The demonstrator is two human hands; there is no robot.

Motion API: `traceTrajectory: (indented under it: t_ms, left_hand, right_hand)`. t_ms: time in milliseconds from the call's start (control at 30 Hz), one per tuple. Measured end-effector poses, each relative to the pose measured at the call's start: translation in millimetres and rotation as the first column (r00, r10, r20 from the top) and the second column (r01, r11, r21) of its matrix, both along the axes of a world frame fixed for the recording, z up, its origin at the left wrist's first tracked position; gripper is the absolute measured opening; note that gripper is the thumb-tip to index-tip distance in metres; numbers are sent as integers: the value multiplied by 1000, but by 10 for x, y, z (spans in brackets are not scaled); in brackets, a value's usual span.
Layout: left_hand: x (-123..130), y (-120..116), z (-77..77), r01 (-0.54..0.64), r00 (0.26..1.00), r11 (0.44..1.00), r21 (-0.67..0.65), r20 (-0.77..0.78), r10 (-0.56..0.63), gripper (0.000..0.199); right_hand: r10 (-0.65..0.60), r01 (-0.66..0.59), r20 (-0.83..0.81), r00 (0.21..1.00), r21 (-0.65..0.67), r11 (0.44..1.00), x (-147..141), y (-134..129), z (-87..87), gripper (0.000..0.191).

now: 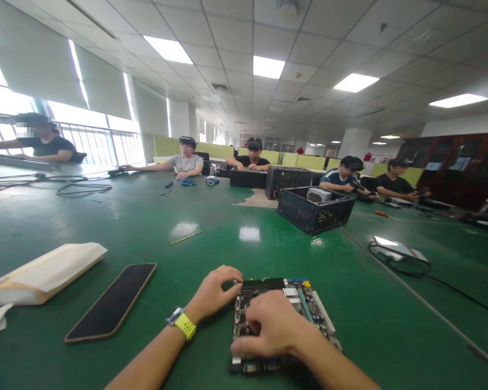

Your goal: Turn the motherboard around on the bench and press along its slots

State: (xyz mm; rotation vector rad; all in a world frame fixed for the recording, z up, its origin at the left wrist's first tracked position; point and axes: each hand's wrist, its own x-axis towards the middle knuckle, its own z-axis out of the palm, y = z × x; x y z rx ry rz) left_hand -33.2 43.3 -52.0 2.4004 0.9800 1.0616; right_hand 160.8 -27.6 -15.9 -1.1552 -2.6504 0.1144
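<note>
A motherboard (319, 314) lies flat on the green table (146, 227) in front of me, with pale and teal slots along its right side. My left hand (215, 291), below a yellow-green watch strap, touches the board's upper left corner with thumb and fingers curved and apart. Over the middle and left of the board is my right hand (272, 325), its fingers curled down and its thumb towards the lower left edge. Whatever the right fingertips touch is hidden beneath the hand.
A phone (111, 302) and a tissue pack (44, 273) lie at left. A thin stick (186, 238) lies farther off. An open computer case (315, 208) stands beyond the board. At right is a device with a cable (400, 250). Several people sit around the table.
</note>
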Motion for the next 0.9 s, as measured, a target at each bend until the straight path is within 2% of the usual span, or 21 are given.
traceTrajectory:
  t_ms: [67,167,333,433,500,633,700,800,900]
  left_hand:
    - [-8,9,-3,-36,999,999,17,27,35,14]
    - [-19,23,-7,-48,998,999,12,34,48,15]
    - [-43,42,-16,-73,997,997,-3,26,73,17]
    - [-54,44,-15,-112,994,993,-30,4,113,17]
    - [-56,40,-10,-120,993,992,-49,-9,120,18]
    - [-49,26,-6,-114,993,992,-59,-8,114,18]
    - [-43,24,-10,-114,994,992,-61,-10,113,18]
    - [-30,26,-17,-109,994,992,-64,-17,108,18]
    - [-18,25,-18,-101,995,993,-67,-19,100,17]
  right_hand:
    - [20,-20,148,989,-5,1000,-124,-97,9,62]
    - [-25,24,230,973,7,1000,-225,-160,5,58]
    - [-118,122,179,977,-11,992,-177,-126,3,43]
    - [-263,273,129,956,-64,960,40,7,23,30]
    - [-420,432,118,900,-110,895,283,148,37,22]
    - [-745,747,95,661,-184,639,899,446,50,14]
    - [-817,817,88,570,-164,553,1177,549,43,18]
    - [-860,861,84,502,-137,489,1446,636,17,22]
    - [-850,851,81,521,-120,511,1508,686,-18,22]
